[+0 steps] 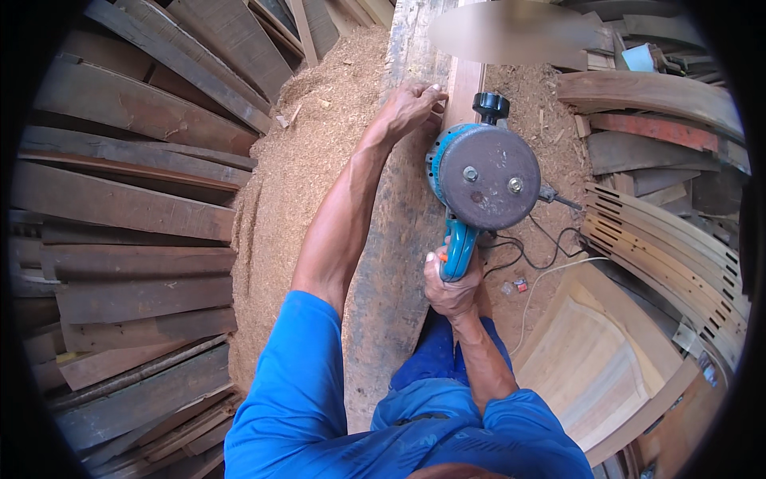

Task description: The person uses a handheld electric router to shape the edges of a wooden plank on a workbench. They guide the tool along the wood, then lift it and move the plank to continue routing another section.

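Observation:
In my right hand (453, 287) is the teal handle of a power planer (458, 251); my fingers wrap round it near an orange trigger. A large round brown disc (490, 177) with two bolts covers most of the tool's top, and a black knob (491, 106) stands at its far end. The planer sits over a narrow reddish wooden strip (466, 80) laid lengthwise on a worn, thick bench plank (399, 239). Just left of the tool, my left hand (415, 108) has its fingers bent against the strip's left edge. The planer's underside is hidden.
Sawdust and shavings (295, 168) are heaped left of the bench. Stacked boards (144, 207) line the left side. On the right lie a dark cord (523, 254), slotted wooden pieces (662, 247), a carved wooden panel (590, 359) and more timber (650, 92). A blurred patch covers part of the far end.

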Motion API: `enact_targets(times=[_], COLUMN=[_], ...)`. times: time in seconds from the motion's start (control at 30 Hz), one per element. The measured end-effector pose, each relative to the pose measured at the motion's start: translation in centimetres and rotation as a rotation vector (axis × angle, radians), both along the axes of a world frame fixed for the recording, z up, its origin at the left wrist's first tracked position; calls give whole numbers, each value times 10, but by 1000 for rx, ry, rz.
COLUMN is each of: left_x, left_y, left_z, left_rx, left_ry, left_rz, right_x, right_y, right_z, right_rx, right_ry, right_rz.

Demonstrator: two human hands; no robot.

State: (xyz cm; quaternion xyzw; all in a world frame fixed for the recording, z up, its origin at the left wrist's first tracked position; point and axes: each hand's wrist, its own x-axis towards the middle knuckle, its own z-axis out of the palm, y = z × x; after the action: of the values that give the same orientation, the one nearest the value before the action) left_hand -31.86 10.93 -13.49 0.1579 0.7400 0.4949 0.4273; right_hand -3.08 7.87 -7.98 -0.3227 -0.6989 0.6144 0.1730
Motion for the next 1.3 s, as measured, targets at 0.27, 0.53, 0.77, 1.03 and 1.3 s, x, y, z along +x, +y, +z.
enact_targets(times=[0.27, 0.53, 0.77, 1.03, 1.3], left_x=[3, 4, 7, 86, 126], left_y=[-2, -4, -14, -75, -74], left_z=[0, -2, -7, -48, -42], left_rx=[46, 64, 166, -40, -152], left_ry=[-152, -173, -283, 915, 1034], left_rz=[76, 89, 224, 66, -59], right_x=[-2, -13, -32, -57, -95], right_y=[-1, 8, 21, 36, 67], right_z=[-5, -9, -4, -3, -8], right_rx=[24, 69, 109, 117, 219], right_ry=[25, 52, 51, 55, 148], right_rz=[-15, -16, -19, -69, -93])
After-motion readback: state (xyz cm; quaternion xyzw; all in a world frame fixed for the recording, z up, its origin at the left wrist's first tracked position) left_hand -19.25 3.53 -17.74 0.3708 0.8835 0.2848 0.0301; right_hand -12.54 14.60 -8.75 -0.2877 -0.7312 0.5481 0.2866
